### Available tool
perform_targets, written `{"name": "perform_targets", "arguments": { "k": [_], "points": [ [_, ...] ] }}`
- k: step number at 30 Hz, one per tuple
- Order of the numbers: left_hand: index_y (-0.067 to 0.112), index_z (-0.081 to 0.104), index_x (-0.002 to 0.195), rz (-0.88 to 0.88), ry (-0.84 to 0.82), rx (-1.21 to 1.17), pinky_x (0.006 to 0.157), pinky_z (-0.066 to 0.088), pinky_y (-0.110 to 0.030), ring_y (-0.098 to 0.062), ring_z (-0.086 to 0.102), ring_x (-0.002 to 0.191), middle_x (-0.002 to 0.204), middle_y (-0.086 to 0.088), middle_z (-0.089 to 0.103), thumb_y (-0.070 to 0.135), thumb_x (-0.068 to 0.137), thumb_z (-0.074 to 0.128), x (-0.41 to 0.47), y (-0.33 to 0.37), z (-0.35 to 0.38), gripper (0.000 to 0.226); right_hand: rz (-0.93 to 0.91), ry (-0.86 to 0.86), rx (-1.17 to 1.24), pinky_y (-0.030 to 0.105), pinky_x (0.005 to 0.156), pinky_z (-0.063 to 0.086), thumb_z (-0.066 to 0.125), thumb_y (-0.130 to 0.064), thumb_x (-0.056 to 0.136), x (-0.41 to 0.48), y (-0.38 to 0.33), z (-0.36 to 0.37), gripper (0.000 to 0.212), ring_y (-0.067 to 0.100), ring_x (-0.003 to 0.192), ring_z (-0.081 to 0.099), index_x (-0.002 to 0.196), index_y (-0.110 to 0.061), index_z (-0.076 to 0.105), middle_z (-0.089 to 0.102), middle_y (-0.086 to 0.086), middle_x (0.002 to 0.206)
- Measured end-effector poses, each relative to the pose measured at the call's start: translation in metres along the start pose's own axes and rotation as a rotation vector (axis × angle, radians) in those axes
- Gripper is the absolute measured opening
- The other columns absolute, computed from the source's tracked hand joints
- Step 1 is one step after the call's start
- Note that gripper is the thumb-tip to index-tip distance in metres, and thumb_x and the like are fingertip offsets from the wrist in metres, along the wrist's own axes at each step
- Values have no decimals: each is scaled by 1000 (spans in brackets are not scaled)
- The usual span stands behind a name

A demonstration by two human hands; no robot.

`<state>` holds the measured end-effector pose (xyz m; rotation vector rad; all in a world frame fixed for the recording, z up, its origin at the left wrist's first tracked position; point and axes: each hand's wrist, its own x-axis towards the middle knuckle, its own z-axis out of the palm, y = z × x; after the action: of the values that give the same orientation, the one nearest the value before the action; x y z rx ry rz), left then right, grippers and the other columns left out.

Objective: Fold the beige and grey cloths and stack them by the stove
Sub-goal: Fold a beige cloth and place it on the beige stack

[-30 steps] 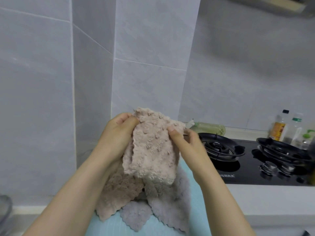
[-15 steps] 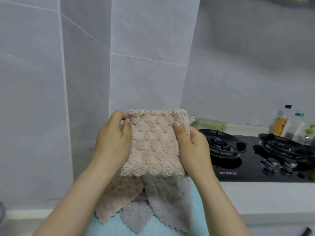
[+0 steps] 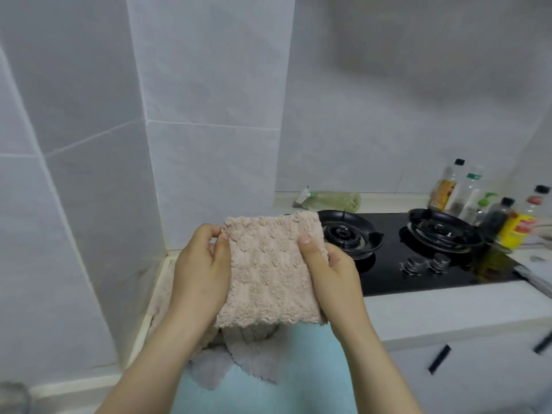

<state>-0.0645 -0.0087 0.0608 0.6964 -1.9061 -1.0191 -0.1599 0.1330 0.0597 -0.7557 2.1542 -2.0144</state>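
Beige cloth (image 3: 268, 273): bunched and lopsided 1.0 s ago, now pulled flat into a neat folded rectangle with straight edges. Left hand (image 3: 200, 276) shifted from gripping the top corner to pinching the left edge, thumb on the front. Right hand (image 3: 331, 279) moved likewise to the right edge. Now lower in view, top right corner overlapping the left burner (image 3: 348, 234). Less of the grey cloth (image 3: 209, 373) showing beneath.
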Motion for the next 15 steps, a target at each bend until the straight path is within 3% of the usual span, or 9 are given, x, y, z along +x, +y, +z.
{"name": "perform_targets", "arguments": {
  "k": [2,4,9,15],
  "points": [
    [23,57,89,-44,-40,-54,51,34,-23,-13,53,59,68,-1,61,29,98,43,-2,41,6,18,68,-16,66,28,63,48,63,-44,89,-2,-29,-33,31,16,73,68,83,-14,65,72,-3,78],
    [19,60,94,-76,-84,-110,55,38,-22,-8,58,69,79,1,66,31,97,44,-5,84,17,20,108,1,122,25,64,53,63,-29,92,-7,-58,-71,15,15,81,72,97,-16,69,75,-1,89],
    [21,54,105,-172,-199,-249,77,48,-39,-24,63,81,83,-6,66,37,95,47,-38,182,56,20,82,156,80,29,76,58,61,-21,93,-24,-104,-167,17,11,93,70,110,-21,65,73,-3,104],
    [28,39,109,-47,-314,-264,65,41,-30,-19,59,74,80,-5,62,26,97,44,-120,277,121,13,61,280,-7,34,82,57,58,-24,95,-49,-125,-287,15,9,97,67,109,-24,64,71,-8,103]
  ]
}}
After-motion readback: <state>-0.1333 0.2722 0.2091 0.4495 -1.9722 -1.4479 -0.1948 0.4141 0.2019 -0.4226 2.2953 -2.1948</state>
